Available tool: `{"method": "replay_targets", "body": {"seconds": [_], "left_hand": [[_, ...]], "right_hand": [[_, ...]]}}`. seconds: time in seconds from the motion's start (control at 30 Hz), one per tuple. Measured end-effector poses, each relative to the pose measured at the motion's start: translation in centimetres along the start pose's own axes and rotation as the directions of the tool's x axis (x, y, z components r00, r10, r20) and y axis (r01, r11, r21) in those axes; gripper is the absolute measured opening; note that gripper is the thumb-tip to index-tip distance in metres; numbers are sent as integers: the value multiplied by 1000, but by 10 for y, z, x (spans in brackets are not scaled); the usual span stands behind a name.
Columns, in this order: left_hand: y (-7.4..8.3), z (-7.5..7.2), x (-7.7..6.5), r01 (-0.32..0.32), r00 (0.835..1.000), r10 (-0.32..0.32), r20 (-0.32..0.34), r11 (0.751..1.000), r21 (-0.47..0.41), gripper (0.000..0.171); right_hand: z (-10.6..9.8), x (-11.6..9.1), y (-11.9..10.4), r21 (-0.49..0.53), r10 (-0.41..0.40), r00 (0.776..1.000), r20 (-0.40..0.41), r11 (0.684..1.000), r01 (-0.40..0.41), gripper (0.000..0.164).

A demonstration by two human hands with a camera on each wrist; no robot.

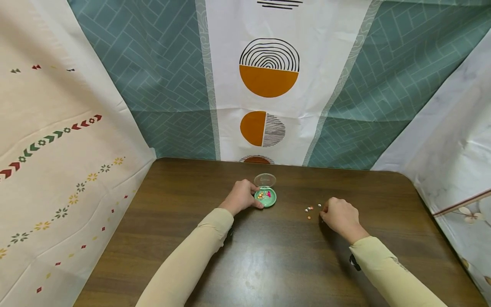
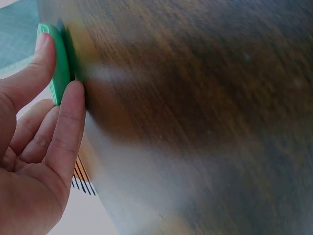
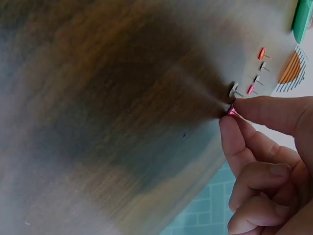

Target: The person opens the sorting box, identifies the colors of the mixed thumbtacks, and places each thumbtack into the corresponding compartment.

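A small round green case (image 1: 272, 202) lies on the table with its clear lid (image 1: 264, 180) raised at the back. Inside it are several gold-coloured tacks (image 1: 261, 195) and something pink. My left hand (image 1: 241, 196) holds the case at its left edge, with the thumb against its rim (image 2: 59, 68). Farther right, my right hand (image 1: 340, 216) pinches a pink thumbtack (image 3: 232, 111) between thumb and index finger, at the tabletop. Several loose thumbtacks lie to its left, among them an orange one (image 3: 262, 53) and a silver one (image 3: 234, 90).
The brown wooden table (image 1: 253, 273) runs back to a patterned cloth (image 1: 264, 140) hanging behind it. Light cloths hang at the left (image 1: 76, 170) and right (image 1: 452, 162). The loose tacks sit between the case and my right hand.
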State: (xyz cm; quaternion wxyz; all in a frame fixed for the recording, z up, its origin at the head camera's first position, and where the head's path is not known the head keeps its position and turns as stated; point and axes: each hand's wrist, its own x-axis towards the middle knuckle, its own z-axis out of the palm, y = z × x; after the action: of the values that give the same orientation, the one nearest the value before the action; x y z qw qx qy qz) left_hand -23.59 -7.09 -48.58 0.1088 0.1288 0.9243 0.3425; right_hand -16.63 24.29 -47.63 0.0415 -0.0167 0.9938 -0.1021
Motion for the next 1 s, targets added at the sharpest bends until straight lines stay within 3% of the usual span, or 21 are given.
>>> {"method": "replay_targets", "body": {"seconds": [0.23, 0.43, 0.7, 1.0], "left_hand": [[-1, 1, -1, -2, 1000, 2, -2, 1000, 8, 64], [-1, 1, 1, 5, 1000, -5, 2, 1000, 1, 64], [-2, 0, 2, -2, 1000, 2, 2, 1000, -2, 65], [0, -1, 0, 2, 1000, -2, 2, 1000, 7, 63]], "right_hand": [[-2, 2, -2, -19, 12, 999, 36, 1000, -11, 18], [-2, 4, -2, -20, 8, 1000, 21, 1000, -7, 9], [-4, 5, -4, -46, -3, 999, 48, 999, 5, 32], [0, 4, 0, -19, -8, 999, 47, 1000, 9, 35]]}}
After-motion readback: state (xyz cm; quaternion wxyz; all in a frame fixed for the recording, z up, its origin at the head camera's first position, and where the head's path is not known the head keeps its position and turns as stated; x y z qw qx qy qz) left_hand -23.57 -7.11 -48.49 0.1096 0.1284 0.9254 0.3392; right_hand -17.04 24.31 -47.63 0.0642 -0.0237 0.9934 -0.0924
